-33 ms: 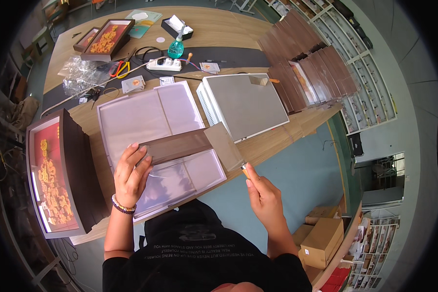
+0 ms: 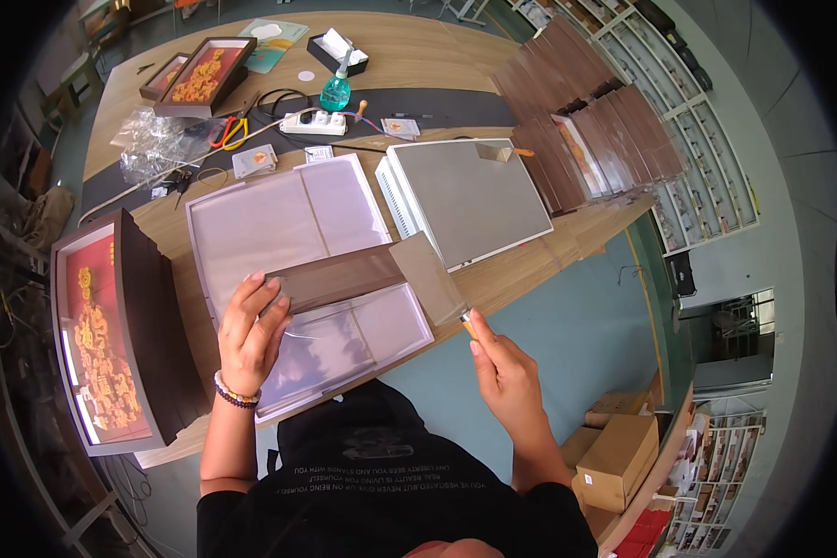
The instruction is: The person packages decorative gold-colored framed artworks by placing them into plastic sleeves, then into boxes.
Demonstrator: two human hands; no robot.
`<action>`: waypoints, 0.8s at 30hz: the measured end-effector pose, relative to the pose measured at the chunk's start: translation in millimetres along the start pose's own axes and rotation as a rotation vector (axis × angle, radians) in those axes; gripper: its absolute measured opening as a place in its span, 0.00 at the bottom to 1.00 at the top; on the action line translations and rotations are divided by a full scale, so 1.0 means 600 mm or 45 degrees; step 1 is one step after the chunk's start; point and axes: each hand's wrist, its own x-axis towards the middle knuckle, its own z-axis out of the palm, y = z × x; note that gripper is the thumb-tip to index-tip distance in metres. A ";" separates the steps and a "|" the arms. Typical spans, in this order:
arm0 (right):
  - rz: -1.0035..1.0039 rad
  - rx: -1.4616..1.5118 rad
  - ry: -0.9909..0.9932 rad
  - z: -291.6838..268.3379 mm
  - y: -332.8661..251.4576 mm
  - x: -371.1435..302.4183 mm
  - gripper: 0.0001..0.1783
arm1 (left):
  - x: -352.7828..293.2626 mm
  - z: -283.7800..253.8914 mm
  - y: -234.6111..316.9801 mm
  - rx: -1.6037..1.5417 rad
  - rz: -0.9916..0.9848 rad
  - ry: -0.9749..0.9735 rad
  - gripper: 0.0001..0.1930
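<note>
My left hand point(image 2: 253, 337) has its fingers on the left end of a long flat brown strip point(image 2: 344, 277), gripping it. In my right hand point(image 2: 510, 383) is a scraper point(image 2: 430, 279) with a wide metal blade and a wooden handle. The blade lies against the strip's right end, crossing it at an angle. Beneath the strip is a shallow tray point(image 2: 251, 223) covered with pale purple, shiny film. Right of the tray stands a flat-topped grey device point(image 2: 479, 205) with a white rim and side vents; a small metal piece point(image 2: 498, 152) sits at its far corner.
Dark frames with gold figures on red point(image 2: 102, 344) are stacked at the left. Brown panels point(image 2: 623, 139) pile up at the far right. Toward the back lie a power strip point(image 2: 312, 124), a green liquid bottle point(image 2: 336, 93), pliers point(image 2: 230, 133) and clear plastic wrap point(image 2: 158, 144). Cardboard boxes point(image 2: 620, 463) stand lower right.
</note>
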 end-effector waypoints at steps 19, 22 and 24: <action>-0.139 0.152 -0.223 0.032 -0.040 0.033 0.22 | 0.005 0.003 0.003 -0.013 0.000 0.010 0.13; -0.117 0.126 -0.267 0.032 -0.042 0.033 0.22 | -0.005 0.008 -0.003 -0.078 -0.016 0.023 0.15; -0.193 0.166 -0.235 0.037 -0.039 0.034 0.23 | -0.013 0.018 0.006 -0.270 -0.220 0.109 0.19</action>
